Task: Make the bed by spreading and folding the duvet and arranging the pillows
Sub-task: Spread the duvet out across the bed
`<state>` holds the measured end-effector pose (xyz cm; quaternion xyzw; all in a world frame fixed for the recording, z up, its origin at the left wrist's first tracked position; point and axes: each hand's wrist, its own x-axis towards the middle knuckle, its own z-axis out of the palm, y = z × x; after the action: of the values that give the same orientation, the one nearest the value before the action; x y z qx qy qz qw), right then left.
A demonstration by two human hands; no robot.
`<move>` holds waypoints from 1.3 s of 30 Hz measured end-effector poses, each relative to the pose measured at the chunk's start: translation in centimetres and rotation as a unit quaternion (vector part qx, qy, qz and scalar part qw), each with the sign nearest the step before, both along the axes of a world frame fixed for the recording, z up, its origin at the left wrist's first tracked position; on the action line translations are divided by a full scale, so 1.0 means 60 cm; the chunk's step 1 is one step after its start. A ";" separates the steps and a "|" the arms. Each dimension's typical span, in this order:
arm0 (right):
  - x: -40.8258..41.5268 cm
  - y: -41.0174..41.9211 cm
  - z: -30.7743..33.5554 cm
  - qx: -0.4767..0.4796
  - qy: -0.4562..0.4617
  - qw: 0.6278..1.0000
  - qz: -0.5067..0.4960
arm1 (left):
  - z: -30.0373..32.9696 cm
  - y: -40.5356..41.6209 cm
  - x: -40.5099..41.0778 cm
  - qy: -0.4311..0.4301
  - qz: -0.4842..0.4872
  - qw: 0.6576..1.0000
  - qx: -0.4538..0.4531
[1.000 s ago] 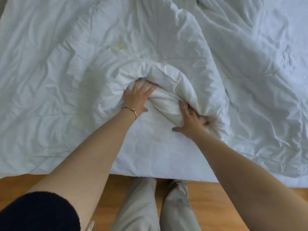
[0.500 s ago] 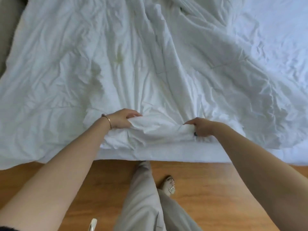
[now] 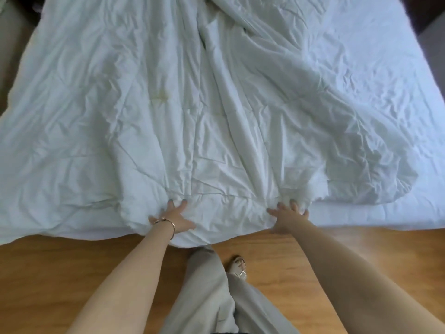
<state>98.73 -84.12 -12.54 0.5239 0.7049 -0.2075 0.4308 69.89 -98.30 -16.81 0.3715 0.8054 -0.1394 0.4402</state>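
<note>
At the far left we see the floor (image 3: 60, 273), warm wood, running under the near edge of the bed. The duvet (image 3: 144, 116), white and heavily creased, covers most of the bed and hangs over that near edge on the left side; a faint yellowish mark (image 3: 160, 98) shows on it a little left of the middle.

Our left hand (image 3: 173, 216) lies flat on the duvet's near hem, fingers spread and fairly straight, pressing the cloth down; it grips nothing that we can see. A thin bangle (image 3: 168, 222) sits on that wrist.

Between our arms the hem bulges toward us past the bed's edge, and below it we see our beige trousers (image 3: 207, 297) and one sandalled foot (image 3: 237, 266) on the floor.

Our right hand (image 3: 287, 213) rests on the hem too, well apart from the left, fingers splayed and extended with the tips on the cloth; it looks blurred, but nothing seems pinched in it.

To the right the duvet ends in a rounded, rumpled edge, and beyond it the bare sheet (image 3: 385, 68) lies exposed up to the far right corner.
</note>
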 end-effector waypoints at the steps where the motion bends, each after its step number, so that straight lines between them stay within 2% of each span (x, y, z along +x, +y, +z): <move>1: -0.007 0.014 0.003 -0.022 -0.011 1.000 -0.012 | -0.007 -0.001 -0.020 -0.027 -0.023 0.999 -0.020; 4: -0.045 0.045 0.009 0.032 0.040 0.996 -0.078 | -0.004 0.010 -0.051 -0.005 -0.043 0.996 0.080; 7: -0.095 0.043 0.015 0.038 0.111 0.991 -0.064 | 0.006 0.031 -0.052 -0.008 -0.085 0.981 0.173; 11: -0.143 0.031 0.032 0.001 0.174 0.983 -0.065 | 0.014 0.065 -0.011 -0.089 -0.060 0.979 0.175; 14: -0.132 0.027 0.047 -0.005 0.196 0.974 -0.116 | 0.016 0.100 0.050 -0.165 -0.047 0.975 0.141; 17: -0.070 0.016 0.059 -0.019 0.207 0.957 -0.203 | 0.029 0.121 0.126 -0.234 -0.082 0.967 0.063; 20: 0.012 0.000 0.065 -0.015 0.189 0.942 -0.277 | 0.044 0.131 0.195 -0.235 -0.127 0.963 0.027; 22: 0.069 -0.016 0.061 -0.020 0.179 0.926 -0.331 | 0.053 0.138 0.232 -0.213 -0.153 0.965 0.023; 26: 0.179 -0.041 0.041 -0.019 0.175 0.910 -0.376 | 0.068 0.178 0.300 -0.135 -0.278 0.951 0.025; 31: 0.309 -0.043 0.010 -0.009 0.191 0.894 -0.406 | 0.075 0.239 0.428 -0.062 -0.323 0.943 0.040; 34: 0.401 -0.020 0.012 -0.006 0.228 0.874 -0.428 | 0.089 0.256 0.536 -0.052 -0.314 0.946 0.063; 39: 0.546 0.087 0.042 0.038 0.275 0.849 -0.449 | 0.114 0.299 0.701 -0.097 -0.245 0.957 0.124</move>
<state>131.50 -78.92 -10.05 0.7208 0.4896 -0.4871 0.0594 111.98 -80.36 -9.98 0.6210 0.6542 -0.1054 0.4186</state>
